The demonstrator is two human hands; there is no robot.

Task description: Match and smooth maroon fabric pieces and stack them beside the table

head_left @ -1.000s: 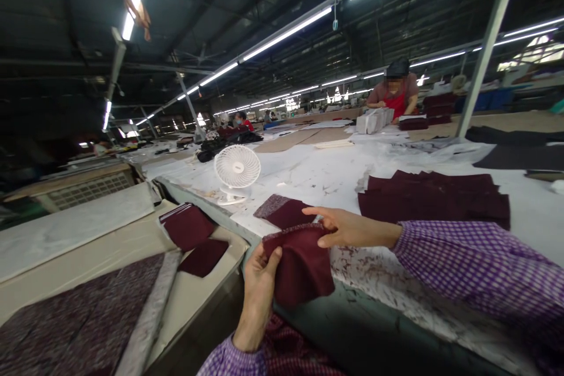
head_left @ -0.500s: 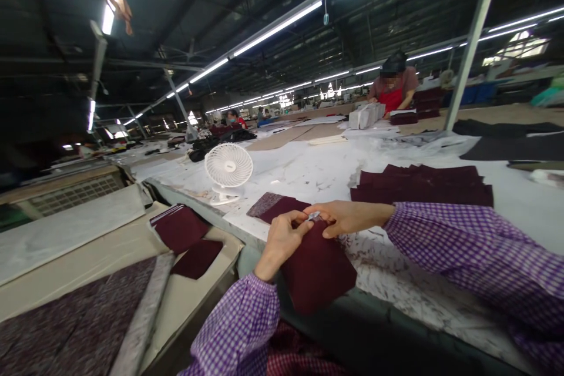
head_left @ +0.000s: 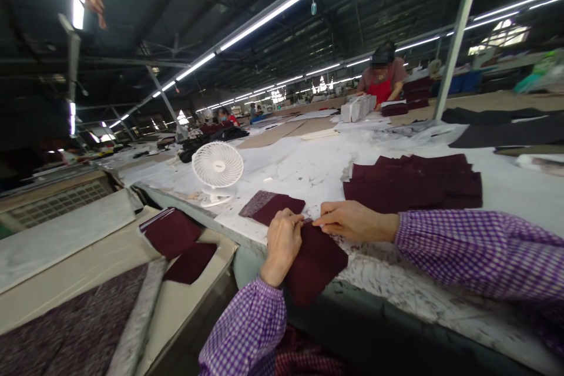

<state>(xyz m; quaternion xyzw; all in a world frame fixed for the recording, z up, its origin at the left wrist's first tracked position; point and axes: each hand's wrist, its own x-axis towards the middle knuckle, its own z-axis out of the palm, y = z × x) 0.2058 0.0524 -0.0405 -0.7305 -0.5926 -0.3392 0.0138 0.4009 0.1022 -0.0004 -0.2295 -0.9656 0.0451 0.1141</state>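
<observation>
A dark maroon fabric piece [head_left: 315,264] hangs partly over the table's near edge. My left hand [head_left: 283,244] is closed on its upper left edge, fingers curled over the cloth. My right hand [head_left: 352,220] pinches at the top of the same piece, thumb and forefinger together near its upper corner. Whatever small thing lies between those fingertips is too small to make out. Just behind my left hand lies another maroon piece [head_left: 282,207] with a speckled grey patch [head_left: 257,202] at its left end.
A white fan [head_left: 217,165] stands on the white-covered table [head_left: 299,158]. Overlapping maroon pieces [head_left: 414,182] lie at right. Maroon pieces [head_left: 170,232] rest on a lower beige surface [head_left: 194,311] at left. Across the table, a person in a red apron [head_left: 381,91] works beside white stacks.
My right fingertips have drawn slightly apart from my left hand, and the pale bit between them no longer shows. My left fingers have curled further over the cloth. The view has shifted slightly.
</observation>
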